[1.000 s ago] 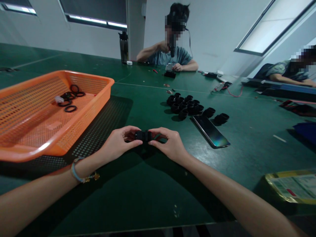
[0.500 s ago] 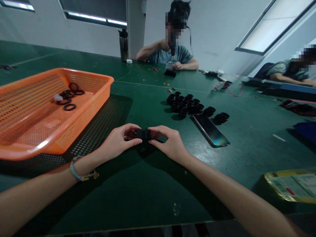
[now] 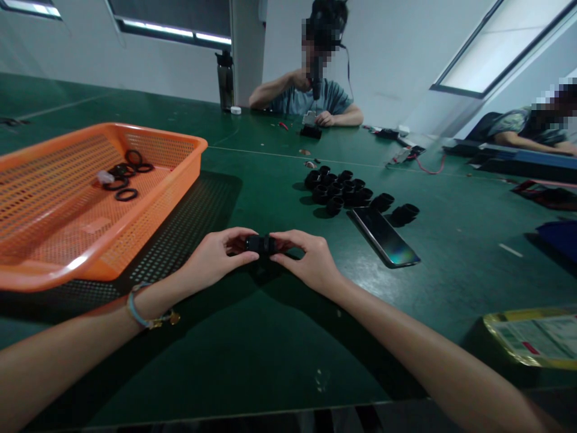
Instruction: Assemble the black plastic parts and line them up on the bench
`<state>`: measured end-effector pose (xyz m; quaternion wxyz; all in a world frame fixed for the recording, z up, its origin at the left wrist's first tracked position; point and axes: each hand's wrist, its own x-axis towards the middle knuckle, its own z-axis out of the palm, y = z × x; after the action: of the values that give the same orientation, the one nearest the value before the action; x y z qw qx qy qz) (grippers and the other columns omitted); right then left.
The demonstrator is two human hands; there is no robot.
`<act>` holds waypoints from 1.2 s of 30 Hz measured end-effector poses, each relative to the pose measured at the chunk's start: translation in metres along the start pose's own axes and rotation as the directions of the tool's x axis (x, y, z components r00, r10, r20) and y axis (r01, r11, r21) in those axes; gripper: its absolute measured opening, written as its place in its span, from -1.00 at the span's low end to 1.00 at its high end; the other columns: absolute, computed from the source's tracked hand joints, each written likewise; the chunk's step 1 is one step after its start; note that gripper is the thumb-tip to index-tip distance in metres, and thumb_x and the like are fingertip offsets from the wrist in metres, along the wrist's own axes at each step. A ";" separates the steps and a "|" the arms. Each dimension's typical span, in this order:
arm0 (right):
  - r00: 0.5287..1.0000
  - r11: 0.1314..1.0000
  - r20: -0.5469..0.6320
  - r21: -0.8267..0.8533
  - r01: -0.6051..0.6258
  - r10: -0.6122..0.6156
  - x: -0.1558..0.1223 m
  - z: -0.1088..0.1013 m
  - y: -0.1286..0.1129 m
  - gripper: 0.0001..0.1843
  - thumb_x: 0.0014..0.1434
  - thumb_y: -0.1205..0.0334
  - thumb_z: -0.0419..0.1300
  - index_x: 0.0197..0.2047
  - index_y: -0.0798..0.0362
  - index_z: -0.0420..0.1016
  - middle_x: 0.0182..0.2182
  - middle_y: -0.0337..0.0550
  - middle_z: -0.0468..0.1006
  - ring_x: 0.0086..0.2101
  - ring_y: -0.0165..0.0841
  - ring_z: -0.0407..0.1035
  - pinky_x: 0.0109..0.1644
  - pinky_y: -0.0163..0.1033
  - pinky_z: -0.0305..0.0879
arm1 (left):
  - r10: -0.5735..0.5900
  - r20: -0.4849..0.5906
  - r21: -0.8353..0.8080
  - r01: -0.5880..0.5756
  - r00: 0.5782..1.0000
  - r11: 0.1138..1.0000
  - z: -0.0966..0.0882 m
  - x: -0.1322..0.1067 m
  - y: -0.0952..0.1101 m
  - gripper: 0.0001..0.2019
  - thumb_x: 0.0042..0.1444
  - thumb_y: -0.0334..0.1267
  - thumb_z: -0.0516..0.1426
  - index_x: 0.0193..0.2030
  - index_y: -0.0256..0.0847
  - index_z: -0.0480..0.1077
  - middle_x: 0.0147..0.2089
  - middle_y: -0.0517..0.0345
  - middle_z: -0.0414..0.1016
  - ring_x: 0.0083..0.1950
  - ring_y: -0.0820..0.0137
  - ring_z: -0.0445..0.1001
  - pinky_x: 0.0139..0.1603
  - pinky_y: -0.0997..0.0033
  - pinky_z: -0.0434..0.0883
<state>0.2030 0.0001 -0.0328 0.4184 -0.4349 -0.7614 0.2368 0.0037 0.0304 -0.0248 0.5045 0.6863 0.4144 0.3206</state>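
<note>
My left hand [image 3: 224,251] and my right hand [image 3: 306,255] meet in front of me, just over the green table. Between them is a small black cylindrical part [image 3: 259,243] with a raised ring near its right end. The left thumb and fingers pinch its left end, and those of the right hand grip the ringed end. My fingertips hide both ends of it. Beyond my right hand stands a cluster of similar short black tubular parts [image 3: 336,189]. A dark smartphone [image 3: 385,236] lies beside them.
An orange basket [image 3: 157,225] on the left holds several black rings [image 3: 126,194] and a small clear piece. A yellow-edged packet [image 3: 532,340] lies at the right. Across the table a person [image 3: 311,99] works with a power driver near a dark bottle [image 3: 225,81]; another sits far right.
Hardly anything differs. Both hands keep their grip on the black part in the same place, and the view has shifted very slightly.
</note>
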 end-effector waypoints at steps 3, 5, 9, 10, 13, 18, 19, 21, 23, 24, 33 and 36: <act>1.000 1.000 0.002 -0.007 -0.006 0.006 0.000 0.000 0.000 -0.68 -0.01 0.38 0.28 -0.12 0.07 0.51 -0.29 -0.14 0.59 -0.35 -0.40 0.48 -0.22 -0.25 0.46 | -0.007 -0.001 0.007 0.007 1.000 1.000 0.000 0.000 0.000 -0.57 -0.18 -0.16 0.24 -0.13 -0.32 0.41 -0.20 0.02 0.54 -0.18 0.24 0.51 -0.07 0.18 0.45; 1.000 1.000 0.003 -0.015 -0.003 0.003 0.000 0.000 0.000 -0.68 0.00 0.38 0.28 -0.11 0.08 0.52 -0.29 -0.13 0.59 -0.35 -0.40 0.48 -0.22 -0.26 0.46 | -0.008 0.001 0.015 0.008 1.000 1.000 0.000 0.000 0.000 -0.56 -0.18 -0.15 0.23 -0.12 -0.32 0.40 -0.18 0.02 0.53 -0.17 0.24 0.51 -0.06 0.18 0.45; 1.000 1.000 0.023 -0.025 0.017 -0.017 0.001 -0.001 0.000 -0.65 -0.01 0.36 0.28 -0.09 0.07 0.51 -0.28 -0.13 0.59 -0.33 -0.39 0.49 -0.21 -0.25 0.45 | -0.011 0.010 0.044 0.010 1.000 0.999 0.000 0.000 0.001 -0.54 -0.17 -0.12 0.22 -0.11 -0.31 0.41 -0.19 0.04 0.53 -0.17 0.24 0.51 -0.06 0.17 0.45; 0.999 0.999 0.029 -0.030 0.023 -0.022 0.001 -0.001 0.000 -0.64 -0.01 0.37 0.28 -0.08 0.06 0.51 -0.27 -0.14 0.59 -0.33 -0.39 0.48 -0.20 -0.24 0.45 | -0.014 0.009 0.048 0.014 1.000 0.999 0.000 0.000 0.001 -0.54 -0.17 -0.11 0.21 -0.11 -0.31 0.41 -0.19 0.05 0.53 -0.17 0.24 0.51 -0.06 0.16 0.45; 0.999 0.998 0.020 -0.057 0.031 -0.030 0.001 -0.002 0.001 -0.64 -0.02 0.39 0.28 -0.10 0.05 0.52 -0.25 -0.14 0.59 -0.32 -0.39 0.48 -0.19 -0.25 0.44 | -0.022 0.004 0.043 0.022 1.000 0.999 0.000 0.001 0.000 -0.53 -0.19 -0.11 0.22 -0.11 -0.33 0.41 -0.20 0.03 0.54 -0.18 0.23 0.51 -0.07 0.16 0.46; 1.000 0.998 -0.010 -0.059 0.026 -0.026 0.001 -0.001 0.001 -0.64 -0.02 0.41 0.28 -0.09 0.01 0.52 -0.26 -0.17 0.58 -0.33 -0.40 0.47 -0.20 -0.25 0.44 | -0.024 0.002 0.034 0.023 1.000 0.999 0.000 0.001 0.000 -0.54 -0.19 -0.13 0.22 -0.11 -0.32 0.40 -0.18 0.03 0.54 -0.17 0.23 0.51 -0.06 0.17 0.46; 1.000 0.999 -0.014 -0.045 0.017 -0.018 0.001 -0.001 0.001 -0.61 -0.02 0.41 0.28 -0.07 0.01 0.50 -0.26 -0.18 0.58 -0.32 -0.40 0.47 -0.19 -0.25 0.44 | -0.023 0.003 0.035 0.023 1.000 0.999 0.000 0.001 0.000 -0.54 -0.19 -0.13 0.22 -0.11 -0.32 0.40 -0.18 0.02 0.54 -0.17 0.23 0.51 -0.06 0.17 0.46; 1.000 1.000 -0.018 -0.013 -0.002 0.002 0.001 0.000 0.001 -0.60 -0.03 0.41 0.29 -0.06 0.04 0.48 -0.28 -0.18 0.58 -0.32 -0.41 0.48 -0.18 -0.25 0.45 | -0.023 0.007 0.037 0.023 1.000 0.999 0.000 0.001 0.001 -0.55 -0.18 -0.13 0.21 -0.12 -0.32 0.41 -0.18 0.02 0.54 -0.16 0.23 0.51 -0.06 0.17 0.46; 1.000 1.000 -0.014 0.003 -0.014 0.014 0.001 -0.001 -0.001 -0.64 -0.04 0.42 0.29 -0.11 0.08 0.49 -0.30 -0.18 0.59 -0.34 -0.42 0.47 -0.20 -0.27 0.46 | -0.021 0.011 0.038 0.021 1.000 0.999 0.000 0.000 0.002 -0.56 -0.18 -0.13 0.21 -0.13 -0.32 0.41 -0.18 0.02 0.54 -0.16 0.22 0.52 -0.05 0.17 0.46; 1.000 1.000 -0.010 0.001 -0.015 0.015 0.001 -0.001 -0.001 -0.68 -0.04 0.43 0.29 -0.15 0.10 0.50 -0.31 -0.17 0.59 -0.35 -0.43 0.47 -0.21 -0.28 0.46 | -0.021 0.013 0.037 0.020 1.000 0.999 0.000 0.000 0.002 -0.56 -0.17 -0.13 0.21 -0.13 -0.32 0.41 -0.18 0.02 0.54 -0.16 0.22 0.52 -0.05 0.17 0.46; 0.999 0.999 0.000 0.020 -0.036 0.036 0.000 -0.002 -0.001 -0.71 -0.03 0.39 0.30 -0.17 0.05 0.53 -0.33 -0.19 0.60 -0.37 -0.41 0.49 -0.25 -0.28 0.46 | -0.027 0.011 0.034 0.027 1.000 0.999 0.000 0.000 0.002 -0.55 -0.18 -0.13 0.22 -0.13 -0.33 0.40 -0.18 0.00 0.55 -0.16 0.21 0.52 -0.04 0.16 0.45; 1.000 0.999 0.003 0.028 -0.020 0.020 0.001 -0.002 0.001 -0.70 -0.03 0.38 0.31 -0.16 0.06 0.55 -0.32 -0.16 0.61 -0.36 -0.40 0.50 -0.25 -0.28 0.46 | -0.029 0.012 0.025 0.029 1.000 0.999 0.000 0.000 0.003 -0.55 -0.18 -0.13 0.22 -0.13 -0.33 0.40 -0.17 -0.01 0.55 -0.15 0.21 0.52 -0.04 0.16 0.45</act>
<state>0.2051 0.0011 -0.0315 0.4211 -0.4364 -0.7542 0.2520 0.0042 0.0298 -0.0223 0.5032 0.6885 0.4249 0.3038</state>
